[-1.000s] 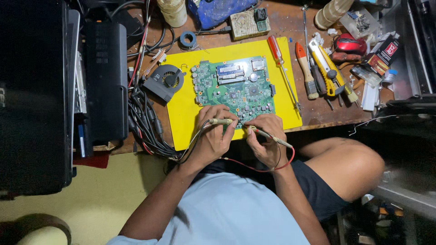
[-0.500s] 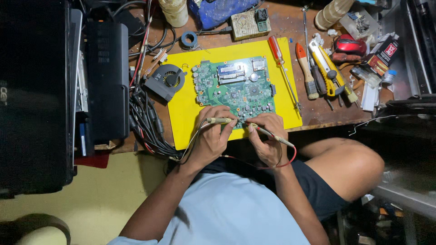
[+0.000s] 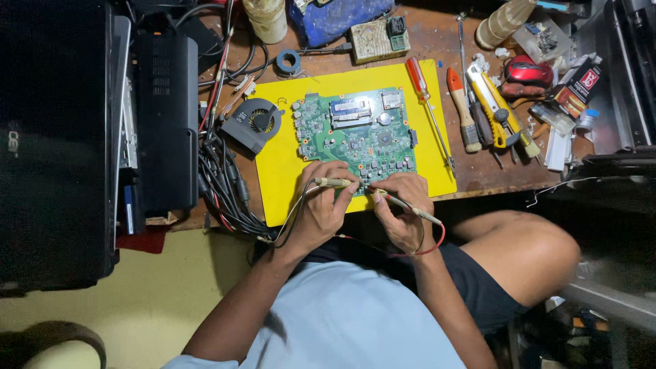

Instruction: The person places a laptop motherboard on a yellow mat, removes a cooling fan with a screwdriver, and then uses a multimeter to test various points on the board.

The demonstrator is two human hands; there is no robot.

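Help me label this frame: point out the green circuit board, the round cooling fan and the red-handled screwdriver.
green circuit board (image 3: 355, 133), head view, bare middle of the board
round cooling fan (image 3: 258, 121), head view, hub
red-handled screwdriver (image 3: 417, 77), head view, handle

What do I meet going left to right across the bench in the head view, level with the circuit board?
Black laptop base → cooling fan → green circuit board on the yellow mat → red-handled screwdriver → orange-handled brush → yellow utility knife.

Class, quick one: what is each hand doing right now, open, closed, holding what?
Left hand: closed on a pale test probe, tip at the green circuit board.
Right hand: closed on a red-wired probe, tip at the same board.
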